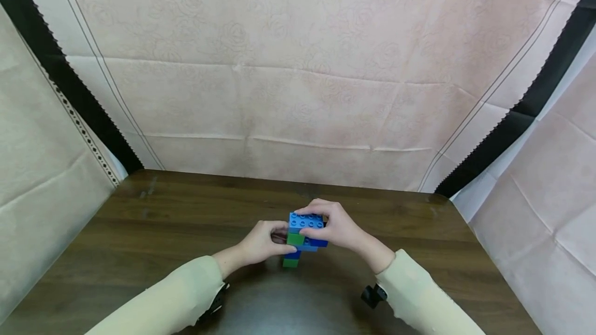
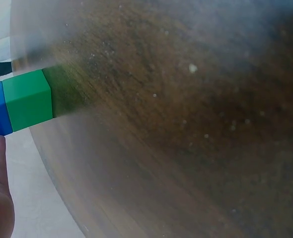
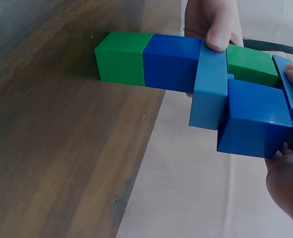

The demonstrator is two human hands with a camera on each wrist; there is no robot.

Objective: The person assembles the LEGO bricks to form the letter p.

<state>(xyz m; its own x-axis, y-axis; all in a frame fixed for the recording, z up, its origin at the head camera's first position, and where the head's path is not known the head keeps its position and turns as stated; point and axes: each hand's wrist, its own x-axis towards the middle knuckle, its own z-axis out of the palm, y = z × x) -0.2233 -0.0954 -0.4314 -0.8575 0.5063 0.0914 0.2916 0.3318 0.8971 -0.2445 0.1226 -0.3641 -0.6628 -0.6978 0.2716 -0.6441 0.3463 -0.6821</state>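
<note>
A tower of toy building bricks stands upright on the table, between both hands. Its base is a green brick [image 3: 121, 58], with a dark blue brick [image 3: 171, 60] on it. Above these lies a wider light blue brick [image 3: 209, 94], sticking out to one side. It carries an upper green brick [image 3: 252, 65] and another dark blue brick [image 3: 258, 116], side by side. A light blue studded brick [image 1: 300, 222] spans the top. My left hand [image 1: 258, 243] grips the tower around its middle, thumb on the lower light blue brick. My right hand [image 1: 337, 226] pinches the top brick between thumb and fingers.
The dark wooden table [image 1: 186, 206] has a rounded far edge. Pale patterned cloth [image 1: 298, 102] hangs behind it and at both sides, with black strips [image 1: 521, 112] along the corners. A black wrist device [image 1: 374, 295] sits at the right sleeve.
</note>
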